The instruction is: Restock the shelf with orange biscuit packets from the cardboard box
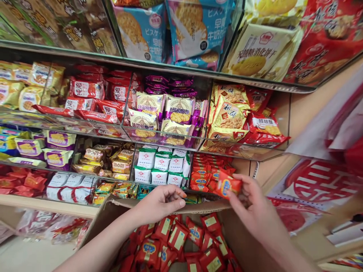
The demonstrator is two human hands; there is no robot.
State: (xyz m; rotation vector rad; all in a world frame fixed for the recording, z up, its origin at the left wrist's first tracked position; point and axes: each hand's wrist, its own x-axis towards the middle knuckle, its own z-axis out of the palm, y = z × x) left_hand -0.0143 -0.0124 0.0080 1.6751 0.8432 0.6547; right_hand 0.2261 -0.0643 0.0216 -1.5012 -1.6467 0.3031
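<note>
A small red snack packet (227, 184) with a blue and yellow label is pinched between the thumb and fingers of my right hand (253, 202). It is held at the front of a shelf compartment where similar red packets (202, 174) are stacked. My left hand (165, 202) hovers over the far edge of an open cardboard box (227, 215), its fingers loosely curled, thumb apart, with nothing visible in them. Below both hands, many loose red packets (178, 236) lie inside the box, some label up and others showing a pale back panel.
White and green packets (161, 163) fill the compartment left of the red stack. Clear shelf lips (170, 138) run in front of the upper rows. Bagged goods (52, 226) lie low at the left. A red and white printed sheet (317, 181) is at the right.
</note>
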